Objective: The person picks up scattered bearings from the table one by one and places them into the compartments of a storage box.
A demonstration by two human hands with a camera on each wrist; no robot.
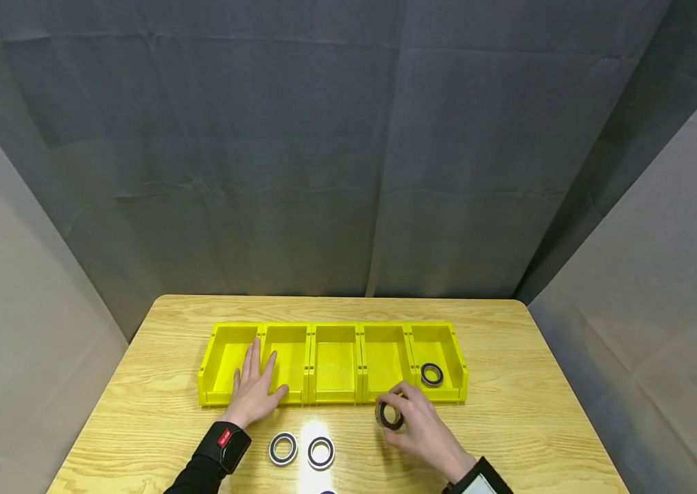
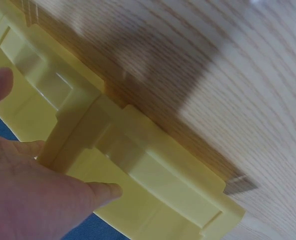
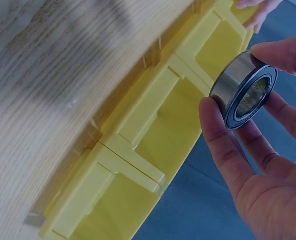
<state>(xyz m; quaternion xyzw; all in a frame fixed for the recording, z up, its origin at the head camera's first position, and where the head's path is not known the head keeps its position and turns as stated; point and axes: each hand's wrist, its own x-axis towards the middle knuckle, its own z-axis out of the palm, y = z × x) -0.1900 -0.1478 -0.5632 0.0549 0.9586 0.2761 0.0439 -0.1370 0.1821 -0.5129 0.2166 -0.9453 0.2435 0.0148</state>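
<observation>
My right hand [image 1: 419, 429] pinches a ball bearing [image 3: 244, 90], a steel ring with a dark seal, between thumb and fingers. In the head view it is held just in front of the yellow bin row [image 1: 336, 396], near the fourth compartment from the left. My left hand [image 1: 254, 394] lies with fingers spread over the two leftmost compartments, at the divider between them. Another bearing [image 1: 431, 374] sits in the rightmost compartment. Two more bearings, one on the left [image 1: 283, 449] and one beside it [image 1: 321, 453], lie flat on the table before the bins.
The wooden table [image 1: 509, 384] carries everything. Part of another round object [image 1: 327, 492] shows at the bottom edge of the head view. A dark grey curtain [image 1: 262, 171] hangs behind the table, with pale curtains [image 1: 663, 274] at both sides.
</observation>
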